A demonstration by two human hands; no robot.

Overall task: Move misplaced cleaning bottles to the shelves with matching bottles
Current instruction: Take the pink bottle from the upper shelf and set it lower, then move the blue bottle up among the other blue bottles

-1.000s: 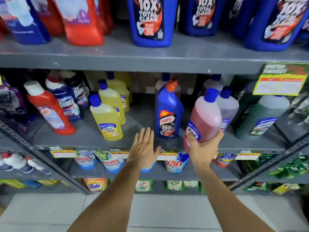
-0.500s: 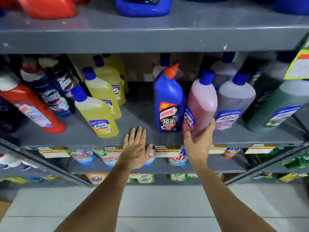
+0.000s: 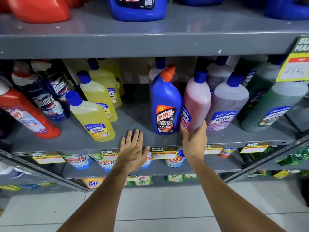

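My right hand (image 3: pixel 194 139) grips the base of a pink Lizol bottle (image 3: pixel 197 99) with a blue cap, standing on the grey middle shelf (image 3: pixel 133 118). The pink bottle stands between a blue Harpic bottle (image 3: pixel 164 104) with an orange cap on its left and a lavender Lizol bottle (image 3: pixel 228 104) on its right. My left hand (image 3: pixel 133 150) lies flat and open on the shelf's front edge, holding nothing. Yellow Lizol bottles (image 3: pixel 92 114) stand in a row to the left.
Dark Domex bottles (image 3: pixel 45 99) and a red Harpic bottle (image 3: pixel 25 113) lean at the far left. Green Lizol bottles (image 3: pixel 272 106) stand at the right. Large blue (image 3: pixel 137 9) and red jugs (image 3: pixel 40 9) sit on the upper shelf. Detergent pouches fill the lower shelves. A yellow price tag (image 3: pixel 294 67) hangs at the right.
My right hand has carried the pink bottle forward onto the shelf, beside the blue Harpic bottle. My left hand stayed on the shelf edge. The view has come closer.
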